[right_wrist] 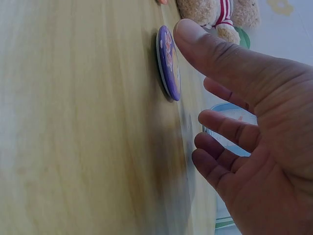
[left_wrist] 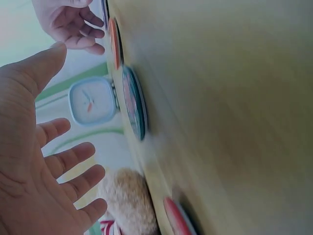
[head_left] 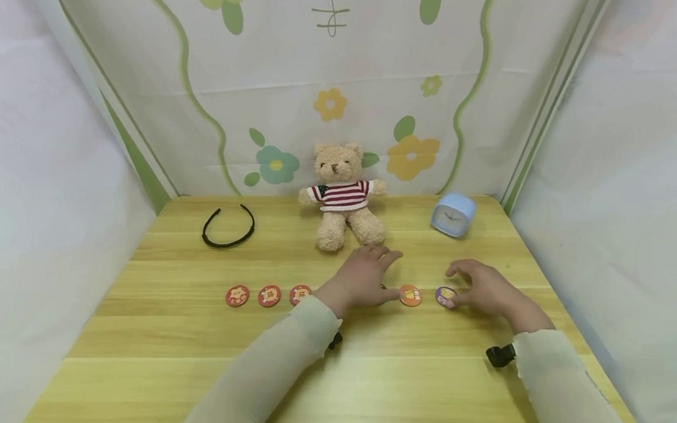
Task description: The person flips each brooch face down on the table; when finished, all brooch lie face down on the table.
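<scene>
Round badges lie in a row on the wooden table (head_left: 362,388). Three red ones, a star-printed badge (head_left: 237,295), a middle badge (head_left: 269,296) and a partly covered badge (head_left: 299,293), are at its left. My left hand (head_left: 362,276) hovers over the row, fingers spread and holding nothing. In the left wrist view a green-rimmed badge (left_wrist: 134,103) lies beyond its fingers; the head view mostly hides it. An orange badge (head_left: 411,296) is by the left thumb. My right hand (head_left: 487,290) has loosely bent fingers, its thumb close over a purple badge (right_wrist: 168,63) lying flat.
A teddy bear (head_left: 344,197) in a striped shirt sits at the back against the flowered cloth (head_left: 371,52). A black headband (head_left: 228,243) lies back left, and a blue clock (head_left: 453,214) stands back right. White cloth walls (head_left: 625,190) close in both sides.
</scene>
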{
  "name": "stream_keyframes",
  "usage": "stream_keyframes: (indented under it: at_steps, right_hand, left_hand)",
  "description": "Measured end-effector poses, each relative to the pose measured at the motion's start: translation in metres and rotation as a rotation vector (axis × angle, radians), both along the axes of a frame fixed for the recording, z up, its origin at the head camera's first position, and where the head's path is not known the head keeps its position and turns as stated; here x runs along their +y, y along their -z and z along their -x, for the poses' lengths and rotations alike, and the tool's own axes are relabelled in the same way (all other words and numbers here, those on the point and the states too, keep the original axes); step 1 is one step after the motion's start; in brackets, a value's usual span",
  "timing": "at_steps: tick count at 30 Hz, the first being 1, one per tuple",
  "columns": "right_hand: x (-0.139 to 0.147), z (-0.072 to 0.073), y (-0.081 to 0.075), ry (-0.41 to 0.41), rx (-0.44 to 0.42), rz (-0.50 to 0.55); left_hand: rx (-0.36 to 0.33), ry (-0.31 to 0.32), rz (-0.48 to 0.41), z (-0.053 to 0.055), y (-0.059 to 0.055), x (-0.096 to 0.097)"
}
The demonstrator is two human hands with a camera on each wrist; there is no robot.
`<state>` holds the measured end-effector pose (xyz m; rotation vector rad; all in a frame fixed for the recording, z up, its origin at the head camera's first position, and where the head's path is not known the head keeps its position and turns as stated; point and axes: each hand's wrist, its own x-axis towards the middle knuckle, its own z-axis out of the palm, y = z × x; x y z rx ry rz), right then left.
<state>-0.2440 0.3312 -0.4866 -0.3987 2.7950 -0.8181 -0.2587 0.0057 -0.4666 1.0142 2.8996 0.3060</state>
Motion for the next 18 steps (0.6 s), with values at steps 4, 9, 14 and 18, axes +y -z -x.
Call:
stream_keyframes:
  at_steps: [4,9,14,18]
  right_hand:
    - [0.002,-0.003,0.000,0.000,0.017,-0.003]
    - [0.005,-0.004,0.003,0.008,0.009,0.006]
    - [0.009,-0.006,0.005,0.019,-0.010,0.012]
    - [0.011,-0.008,0.007,0.018,-0.005,0.017]
  left_hand:
    - [-0.028,0.014,-0.029,0.000,0.004,0.011]
    - [-0.082,0.037,-0.076,-0.001,0.010,0.022]
    - [-0.112,0.048,-0.105,-0.001,0.014,0.032]
    - [-0.148,0.049,-0.121,0.000,0.017,0.043]
